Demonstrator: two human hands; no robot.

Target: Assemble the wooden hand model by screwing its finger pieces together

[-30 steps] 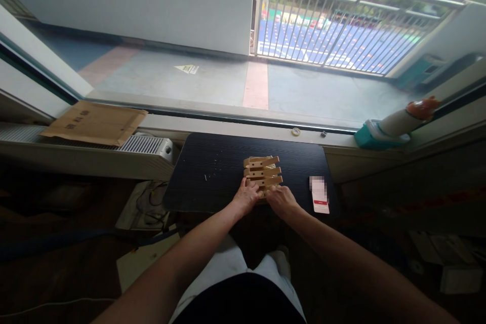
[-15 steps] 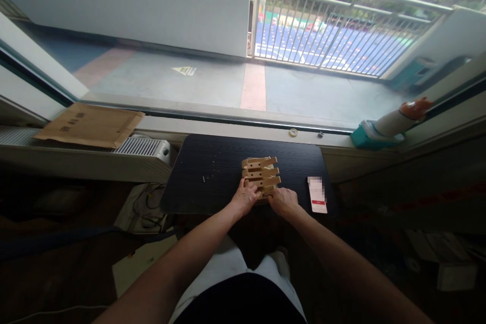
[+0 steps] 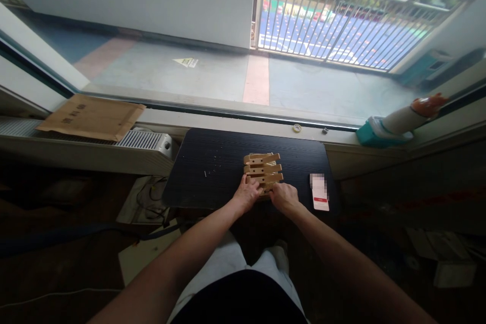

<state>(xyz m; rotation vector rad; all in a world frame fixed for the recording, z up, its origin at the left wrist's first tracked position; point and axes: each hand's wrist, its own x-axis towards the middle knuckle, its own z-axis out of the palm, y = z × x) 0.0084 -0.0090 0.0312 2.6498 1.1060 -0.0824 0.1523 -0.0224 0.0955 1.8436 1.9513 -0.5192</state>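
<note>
Fingers of the left hand (image 3: 247, 194) hold the light-brown, slatted wooden assembly (image 3: 269, 169) on the black, rectangular tabletop (image 3: 298, 154); those of the right hand (image 3: 284, 197) curl at its near edge, any pinch hidden. Uneven pressure could skew it.

right fingers (image 3: 278, 191) partly hidden, phone screen (image 3: 320, 190) partly pixelated
</note>
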